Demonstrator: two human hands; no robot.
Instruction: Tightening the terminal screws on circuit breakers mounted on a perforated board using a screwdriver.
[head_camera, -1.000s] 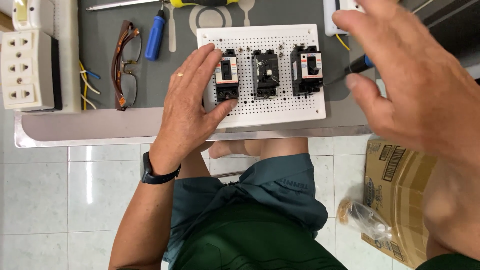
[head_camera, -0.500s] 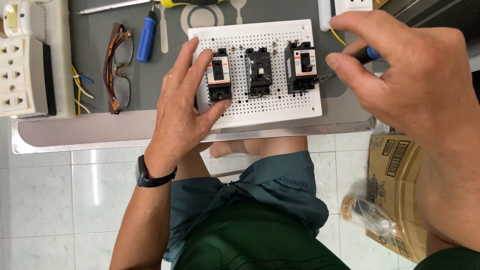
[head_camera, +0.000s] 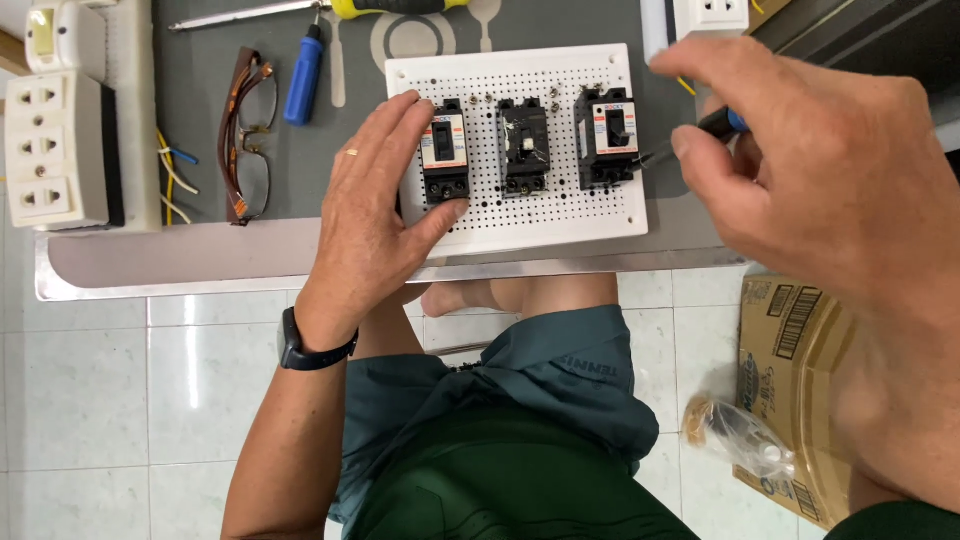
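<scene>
A white perforated board (head_camera: 560, 215) lies on the grey table and carries three black circuit breakers in a row. My left hand (head_camera: 375, 215) rests flat on the board's left edge, thumb under the left breaker (head_camera: 445, 158) and fingers beside it. The middle breaker (head_camera: 524, 146) stands untouched. My right hand (head_camera: 830, 190) grips a screwdriver with a black and blue handle (head_camera: 722, 123). Its dark shaft points at the right side of the right breaker (head_camera: 606, 136). A black watch sits on my left wrist.
Eyeglasses (head_camera: 245, 140), a blue-handled screwdriver (head_camera: 303, 75) and a long yellow-handled screwdriver (head_camera: 390, 8) lie on the table's left half. A white socket block (head_camera: 55, 150) with loose wires sits at far left. A cardboard box (head_camera: 800, 350) and a plastic bag stand on the tiled floor.
My right hand has drawn the screwdriver in toward the right breaker and dropped slightly. The left hand stays pressed on the board.
</scene>
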